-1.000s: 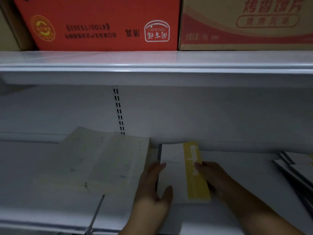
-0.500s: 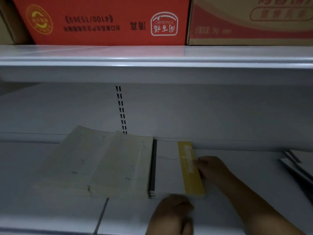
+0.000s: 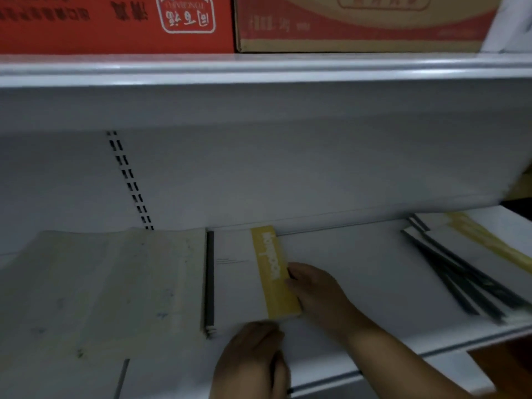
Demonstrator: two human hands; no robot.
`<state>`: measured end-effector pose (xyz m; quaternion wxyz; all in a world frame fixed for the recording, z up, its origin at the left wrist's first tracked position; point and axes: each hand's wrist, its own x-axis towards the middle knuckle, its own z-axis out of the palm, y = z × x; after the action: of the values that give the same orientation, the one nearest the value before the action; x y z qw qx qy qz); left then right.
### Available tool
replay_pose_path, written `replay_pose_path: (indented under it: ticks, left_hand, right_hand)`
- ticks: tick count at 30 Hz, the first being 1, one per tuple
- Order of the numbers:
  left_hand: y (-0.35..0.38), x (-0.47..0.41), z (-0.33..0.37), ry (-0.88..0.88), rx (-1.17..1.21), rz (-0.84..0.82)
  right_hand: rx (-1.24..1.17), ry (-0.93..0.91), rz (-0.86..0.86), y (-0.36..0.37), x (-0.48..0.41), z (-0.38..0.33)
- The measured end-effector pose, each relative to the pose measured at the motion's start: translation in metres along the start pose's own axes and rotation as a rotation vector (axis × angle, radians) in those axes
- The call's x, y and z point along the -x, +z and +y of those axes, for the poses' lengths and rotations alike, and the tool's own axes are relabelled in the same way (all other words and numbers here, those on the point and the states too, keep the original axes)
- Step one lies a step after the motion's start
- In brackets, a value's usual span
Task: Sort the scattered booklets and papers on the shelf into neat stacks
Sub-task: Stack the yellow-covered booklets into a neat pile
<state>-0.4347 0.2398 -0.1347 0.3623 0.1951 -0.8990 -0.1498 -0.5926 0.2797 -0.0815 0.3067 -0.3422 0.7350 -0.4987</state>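
A flat, rectangular white paper booklet with a yellow band and black spine (image 3: 239, 283) lies on the smooth white metal shelf (image 3: 359, 283). Just beside it at 9 o'clock sits a stack of pale cream matte paper sheets (image 3: 109, 289). Well apart at 3 o'clock is a fanned pile of similar thin booklets (image 3: 472, 254). The right hand (image 3: 313, 292) presses slightly bent fingertips against the band's 3 o'clock edge. The left hand (image 3: 253, 361) sits at the 6 o'clock edge with its fingers tucked under; I cannot tell whether they grip anything.
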Motion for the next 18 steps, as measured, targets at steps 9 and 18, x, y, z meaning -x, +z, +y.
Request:
replay_pose_path:
  ticks: [9,18]
  left_hand:
    - [-0.007,0.007,0.001,-0.124,-0.007,-0.079]
    - [-0.008,-0.010,0.012,-0.053,0.107,-0.207]
  right_hand:
    - [0.092,-0.012,-0.030,0.014,0.012,-0.006]
    - [-0.010,0.046,-0.065,0.000,0.025,0.001]
